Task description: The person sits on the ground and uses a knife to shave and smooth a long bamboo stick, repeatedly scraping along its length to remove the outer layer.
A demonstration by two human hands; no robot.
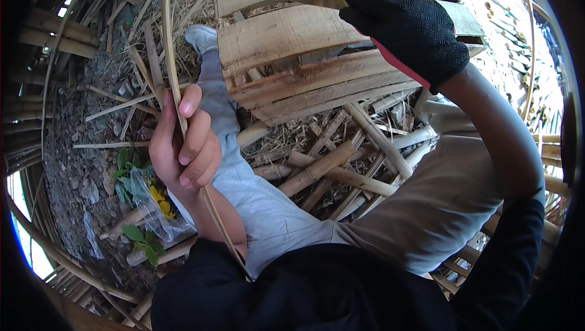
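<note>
My left hand (186,139), bare, is closed round a long thin bamboo strip (167,32). The strip stands at a slant, running from the top edge past my fingers down along my forearm to my dark sleeve. On the right, my right hand (405,35) wears a black textured glove with a red edge. It is over a wooden slatted crate (286,35), its fingers curled. A narrow brownish piece (323,2) shows beside the gloved fingertips, above a gap between the slats. What the glove grips is mostly hidden.
Cut bamboo pieces (323,166) and straw lie between my legs under the crate. At left, a clear plastic bag (149,200) with yellow and green bits rests on stony ground, near green leaves (143,242). Bamboo poles (58,35) line the left side.
</note>
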